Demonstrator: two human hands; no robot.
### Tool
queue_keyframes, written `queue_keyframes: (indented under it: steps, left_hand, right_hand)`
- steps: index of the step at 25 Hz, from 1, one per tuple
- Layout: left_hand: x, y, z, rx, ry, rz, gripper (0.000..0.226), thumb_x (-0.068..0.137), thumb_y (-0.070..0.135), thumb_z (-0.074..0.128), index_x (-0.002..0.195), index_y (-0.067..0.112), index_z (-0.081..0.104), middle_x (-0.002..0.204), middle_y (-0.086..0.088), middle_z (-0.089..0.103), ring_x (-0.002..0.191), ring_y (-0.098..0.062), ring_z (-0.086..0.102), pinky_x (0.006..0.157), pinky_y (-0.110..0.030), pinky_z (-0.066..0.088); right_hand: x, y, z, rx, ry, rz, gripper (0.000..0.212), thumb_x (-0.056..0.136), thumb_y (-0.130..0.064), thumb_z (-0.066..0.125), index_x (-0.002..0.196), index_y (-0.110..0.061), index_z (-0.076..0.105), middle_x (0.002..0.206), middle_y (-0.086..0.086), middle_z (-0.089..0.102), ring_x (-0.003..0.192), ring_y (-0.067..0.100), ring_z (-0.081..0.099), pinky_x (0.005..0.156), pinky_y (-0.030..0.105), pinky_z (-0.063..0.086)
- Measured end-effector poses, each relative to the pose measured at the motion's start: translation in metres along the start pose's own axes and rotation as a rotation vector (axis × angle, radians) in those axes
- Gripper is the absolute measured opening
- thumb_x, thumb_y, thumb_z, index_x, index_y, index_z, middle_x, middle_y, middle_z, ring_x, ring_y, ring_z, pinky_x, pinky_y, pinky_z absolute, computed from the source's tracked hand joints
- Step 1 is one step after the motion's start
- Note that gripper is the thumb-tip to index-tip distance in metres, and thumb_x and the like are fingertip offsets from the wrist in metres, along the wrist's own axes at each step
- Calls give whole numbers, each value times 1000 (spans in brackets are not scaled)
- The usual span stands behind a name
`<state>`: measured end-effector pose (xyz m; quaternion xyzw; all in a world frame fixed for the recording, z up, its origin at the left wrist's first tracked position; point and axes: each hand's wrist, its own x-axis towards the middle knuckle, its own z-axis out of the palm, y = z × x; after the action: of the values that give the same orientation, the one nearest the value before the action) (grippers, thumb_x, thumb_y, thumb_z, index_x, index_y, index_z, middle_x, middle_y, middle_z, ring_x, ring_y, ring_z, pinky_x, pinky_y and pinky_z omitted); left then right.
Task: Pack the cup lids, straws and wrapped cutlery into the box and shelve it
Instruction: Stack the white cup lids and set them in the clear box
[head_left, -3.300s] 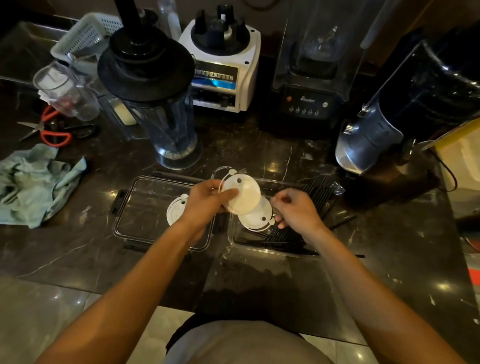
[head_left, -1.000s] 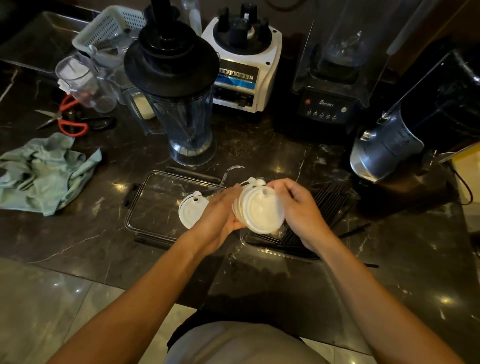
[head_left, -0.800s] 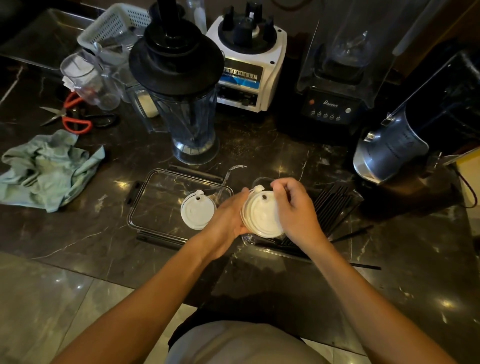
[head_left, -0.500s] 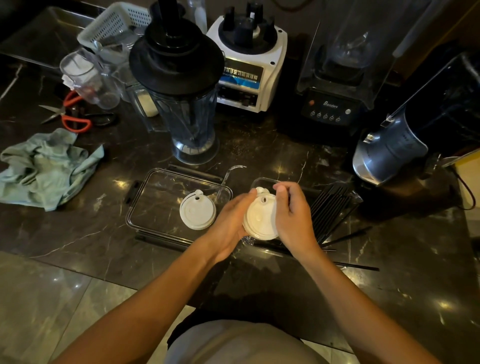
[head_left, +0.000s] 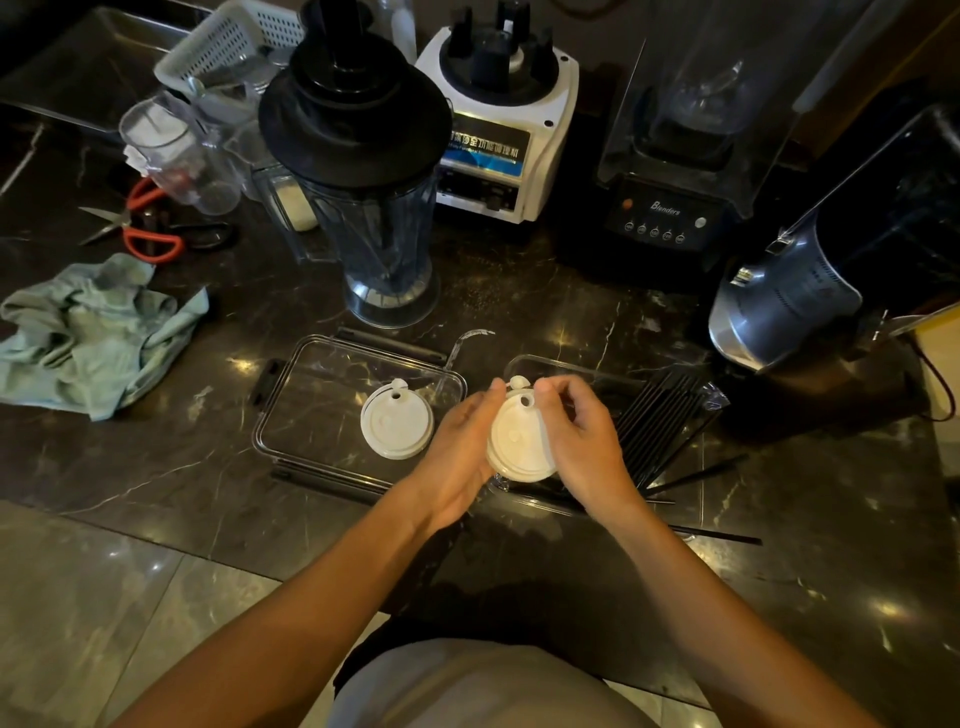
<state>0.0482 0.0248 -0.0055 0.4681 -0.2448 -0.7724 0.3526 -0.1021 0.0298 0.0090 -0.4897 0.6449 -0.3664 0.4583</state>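
Note:
A small stack of white cup lids (head_left: 517, 441) is held between both hands over the near left corner of the clear plastic box (head_left: 566, 367). My left hand (head_left: 457, 452) cups the stack's left edge and my right hand (head_left: 582, 441) grips its right edge with curled fingers. Another white lid (head_left: 397, 427) lies on the clear box lid (head_left: 311, 395) to the left. A bundle of black straws (head_left: 660, 421) leans in the box's right end. Loose straws (head_left: 711, 534) lie on the counter. No wrapped cutlery is visible.
Behind the box stand a blender jug (head_left: 374, 208), a white blender base (head_left: 493, 119), a black blender (head_left: 675, 156) and a steel machine (head_left: 789, 306). A green cloth (head_left: 93, 332), scissors (head_left: 140, 228) and a white basket (head_left: 228, 47) are at the left.
Both hands brought the lids together into one stack and lowered it toward the box. The right hand's grip shifted from the top to the stack's right side.

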Motion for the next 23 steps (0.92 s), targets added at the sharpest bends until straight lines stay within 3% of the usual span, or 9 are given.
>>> queue_keyframes:
  steps: [6,8,11,13,16,20,23]
  left_hand:
    - [-3,5,-14,81,45,42,44,103,48,53,129,16,67,124,-17,72,120,-37,67,103,-57,51]
    - [-9,8,-26,82,120,78,35,98,35,65,122,9,69,115,-15,76,113,-34,71,97,-48,58]
    - [-17,17,-58,97,255,142,28,93,21,73,113,2,72,101,-11,79,97,-27,76,83,-34,63]
    - [-19,24,-82,132,341,166,26,92,20,74,110,2,74,99,-11,80,94,-25,76,79,-32,63]
    - [-16,31,-114,226,430,144,23,92,21,76,107,4,77,101,-13,79,97,-26,76,82,-35,63]
    - [-7,27,-143,372,461,88,25,90,25,78,104,5,79,94,-10,80,84,-18,73,75,-29,59]
    - [-2,16,-153,514,461,105,24,89,29,79,106,11,80,92,-2,80,83,-13,74,77,-30,58]
  right_hand:
    - [5,-10,16,18,17,90,27,104,-43,55,102,-17,61,97,-1,69,82,9,65,61,19,51]
    - [14,-15,24,28,33,70,29,104,-44,56,103,-15,61,98,1,69,81,9,64,61,20,51]
    - [31,-25,43,-42,-83,53,22,104,-38,58,108,-17,64,100,0,69,86,9,65,62,15,49]
    - [40,-31,63,-71,-193,87,14,104,-28,59,114,-20,63,102,-4,68,89,7,65,67,15,50]
    - [51,-30,95,-150,-276,149,20,103,-22,57,121,-17,64,105,-5,69,96,11,66,76,23,52]
    - [54,-19,124,-303,-256,144,30,102,-23,56,129,-14,65,120,5,70,111,21,66,96,42,55]
    - [50,-14,132,-380,-222,155,33,103,-24,54,132,-15,65,128,6,68,120,24,63,96,37,54]
